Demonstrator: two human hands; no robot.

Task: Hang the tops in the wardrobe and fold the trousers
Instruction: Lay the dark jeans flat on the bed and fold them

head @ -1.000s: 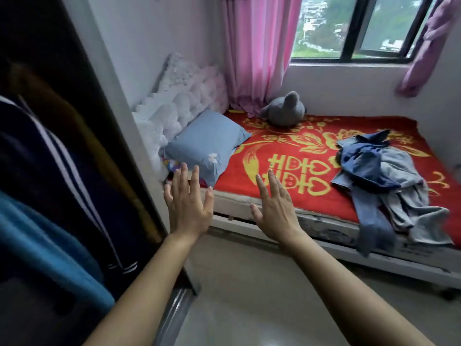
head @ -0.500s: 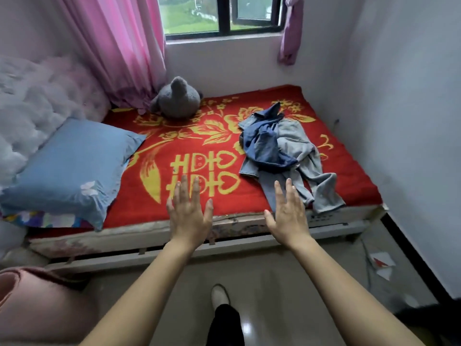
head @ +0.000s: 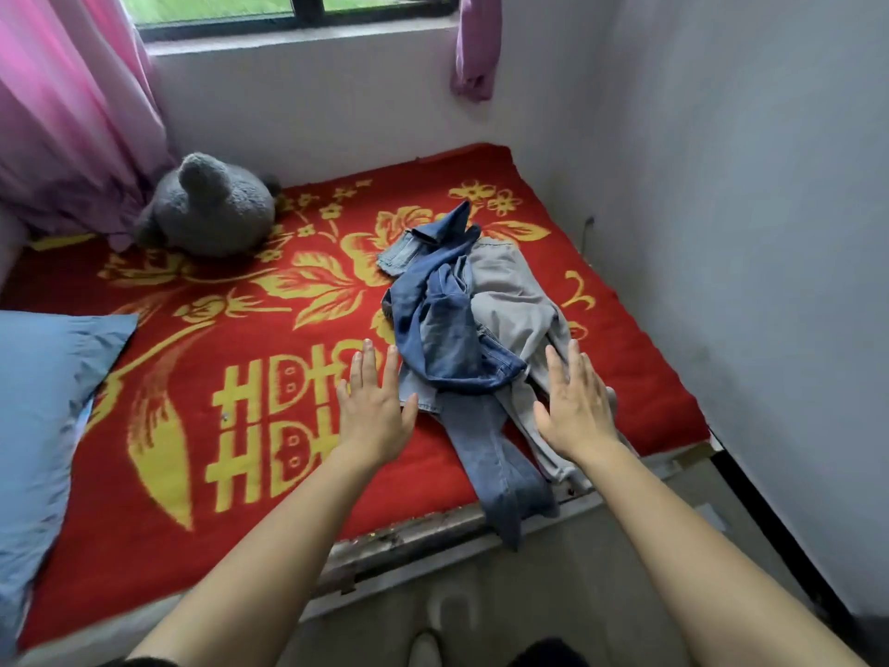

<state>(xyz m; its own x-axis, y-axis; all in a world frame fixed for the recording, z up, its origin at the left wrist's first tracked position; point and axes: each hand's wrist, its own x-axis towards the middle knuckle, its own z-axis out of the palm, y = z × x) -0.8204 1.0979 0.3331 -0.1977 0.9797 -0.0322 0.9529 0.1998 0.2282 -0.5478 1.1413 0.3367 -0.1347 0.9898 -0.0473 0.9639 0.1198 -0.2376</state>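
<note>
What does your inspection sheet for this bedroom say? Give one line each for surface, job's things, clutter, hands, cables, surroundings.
Surface: bed under a red blanket with a yellow pattern.
Job's things: heap of trousers, denim and grey, unfolded; one blue leg hangs over the bed edge.
Clutter: grey plush toy by the pink curtain; blue pillow at left.
Hands: left hand and right hand open, empty, at the heap's two sides.
Cables: nothing seen.
Surroundings: window, white wall.
</note>
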